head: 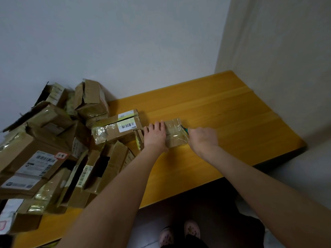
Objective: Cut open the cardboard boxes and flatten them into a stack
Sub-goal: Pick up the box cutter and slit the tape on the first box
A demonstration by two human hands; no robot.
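Observation:
A small taped cardboard box (174,133) lies on the yellow wooden table (232,122), near its middle. My left hand (155,135) rests flat on the box's left part, pressing it down. My right hand (203,138) is closed around a cutter with a green handle (185,129), whose tip touches the box's right end. A long box with a barcode label (118,128) lies just left of the small box.
A large heap of opened and taped cardboard boxes (44,149) covers the table's left side up to the wall. Bare tabletop extends to the right and back. The table's front edge (179,196) is near my body; feet in slippers (179,231) show below.

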